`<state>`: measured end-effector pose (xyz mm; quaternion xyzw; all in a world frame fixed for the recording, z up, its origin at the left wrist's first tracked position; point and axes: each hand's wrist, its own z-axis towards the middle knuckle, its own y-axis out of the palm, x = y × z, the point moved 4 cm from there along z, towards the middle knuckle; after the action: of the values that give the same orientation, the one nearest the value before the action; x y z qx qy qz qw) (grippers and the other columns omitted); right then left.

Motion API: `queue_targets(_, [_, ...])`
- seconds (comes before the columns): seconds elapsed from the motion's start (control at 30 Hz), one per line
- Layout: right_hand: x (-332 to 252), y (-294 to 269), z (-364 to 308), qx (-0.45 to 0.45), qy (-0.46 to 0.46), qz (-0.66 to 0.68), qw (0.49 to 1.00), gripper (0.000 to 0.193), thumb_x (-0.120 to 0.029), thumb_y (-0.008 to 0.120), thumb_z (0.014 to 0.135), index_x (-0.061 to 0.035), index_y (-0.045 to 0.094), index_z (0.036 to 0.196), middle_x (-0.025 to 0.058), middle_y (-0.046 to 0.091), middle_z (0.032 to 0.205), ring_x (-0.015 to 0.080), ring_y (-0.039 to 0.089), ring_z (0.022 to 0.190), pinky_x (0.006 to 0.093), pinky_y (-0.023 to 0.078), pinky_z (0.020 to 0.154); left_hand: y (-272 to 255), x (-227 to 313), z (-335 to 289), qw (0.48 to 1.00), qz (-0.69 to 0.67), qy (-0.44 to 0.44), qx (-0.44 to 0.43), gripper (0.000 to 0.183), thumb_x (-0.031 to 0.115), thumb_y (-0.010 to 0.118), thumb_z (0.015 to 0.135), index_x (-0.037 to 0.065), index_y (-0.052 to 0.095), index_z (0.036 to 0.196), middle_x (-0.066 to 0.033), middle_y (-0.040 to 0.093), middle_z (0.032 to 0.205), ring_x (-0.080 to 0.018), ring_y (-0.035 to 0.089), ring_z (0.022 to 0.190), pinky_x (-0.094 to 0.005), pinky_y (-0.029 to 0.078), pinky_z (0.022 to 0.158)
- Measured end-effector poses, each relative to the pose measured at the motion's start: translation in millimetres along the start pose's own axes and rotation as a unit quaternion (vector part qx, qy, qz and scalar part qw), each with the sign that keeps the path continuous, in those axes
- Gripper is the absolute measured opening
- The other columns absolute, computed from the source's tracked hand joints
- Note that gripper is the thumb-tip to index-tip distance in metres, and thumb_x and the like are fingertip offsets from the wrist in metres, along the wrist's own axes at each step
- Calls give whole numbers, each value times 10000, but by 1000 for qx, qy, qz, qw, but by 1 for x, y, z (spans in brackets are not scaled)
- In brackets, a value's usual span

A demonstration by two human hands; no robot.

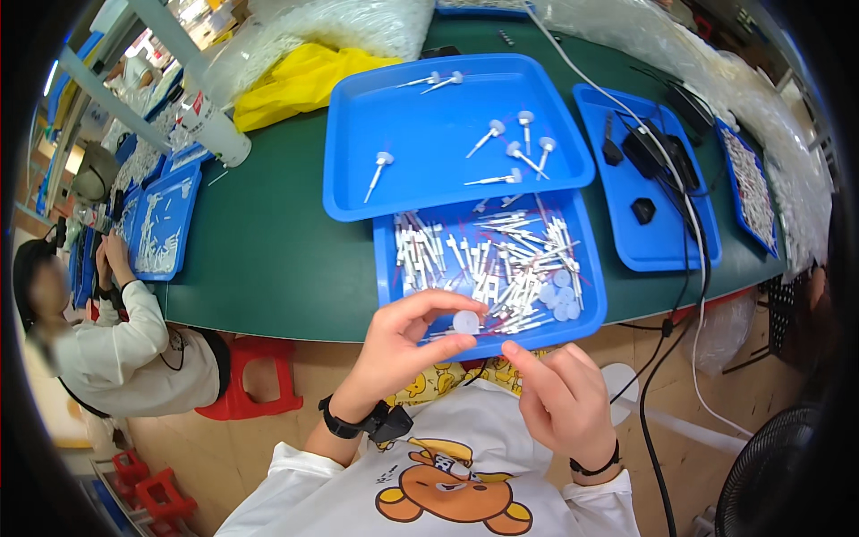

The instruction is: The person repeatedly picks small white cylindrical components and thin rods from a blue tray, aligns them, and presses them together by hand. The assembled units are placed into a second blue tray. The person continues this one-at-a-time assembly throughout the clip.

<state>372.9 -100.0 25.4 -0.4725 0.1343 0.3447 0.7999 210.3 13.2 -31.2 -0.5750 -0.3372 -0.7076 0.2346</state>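
Between the thumb and index finger of my left hand (404,340) is a small round white plastic disc (465,322), held flat side up over the near edge of the lower blue tray (385,268). Just right of it, my right hand (565,394) points its index finger toward the disc without touching it; its other fingers curl and I see nothing in them. The lower tray holds many thin white plastic sticks (523,286), some with reddish threads. A cluster of translucent round discs (561,295) lies at its right side.
An upper blue tray (420,134) overlaps the lower one and carries several disc-topped sticks (488,136). Farther right, another blue tray (649,242) holds black devices and cables. A white cup (215,130) and yellow bag (304,80) stand left. A co-worker (107,331) sits at the left.
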Motion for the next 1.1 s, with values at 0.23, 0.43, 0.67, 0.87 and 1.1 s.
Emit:
queue_targets(0.23, [11, 21, 20, -56, -32, -42, 997, 607, 94, 678, 690, 5, 655, 1290, 19, 435, 722, 184, 463, 618, 323, 367, 559, -12, 0, -5, 1000, -9, -10, 9, 371, -39, 761, 854, -44, 659, 1211, -146, 690, 1190, -207, 646, 1129, -339, 500, 1005])
queue_targets(0.43, [10, 22, 26, -59, -51, -73, 994, 573, 74, 693, 704, -2, 673, 1272, 13, 421, 721, 166, 462, 621, 315, 354, 557, -16, 6, -5, 1000, 9, 0, 28, 420, -116, 776, 774, -89, 656, 1176, -179, 692, 1141, -265, 676, 1081, -393, 526, 983])
queue_targets(0.67, [9, 20, 32, -96, -89, -141, 981, 492, 9, 678, 742, -3, 701, 1233, 14, 408, 751, 147, 447, 643, 307, 337, 553, -18, 8, -1, 992, 113, 41, 45, 352, 13, 823, 795, 14, 728, 1134, -105, 729, 1058, -196, 686, 971, -318, 538, 862])
queue_targets(0.87, [10, 23, 40, -99, -116, -186, 971, 471, -9, 686, 727, 4, 711, 1197, 11, 403, 757, 153, 435, 643, 301, 346, 553, -18, 12, 5, 973, 219, 56, 42, 368, 48, 843, 778, 23, 741, 1131, -85, 721, 967, -183, 668, 857, -315, 538, 768])
queue_targets(1.1, [15, 23, 41, -87, -135, -81, 984, 405, -35, 711, 746, 27, 696, 1145, 92, 651, 942, 202, 631, 805, 307, 480, 653, -11, 9, 4, 993, 96, -48, 40, 397, -29, 850, 728, -45, 725, 1105, -135, 733, 1046, -219, 699, 956, -312, 538, 877])
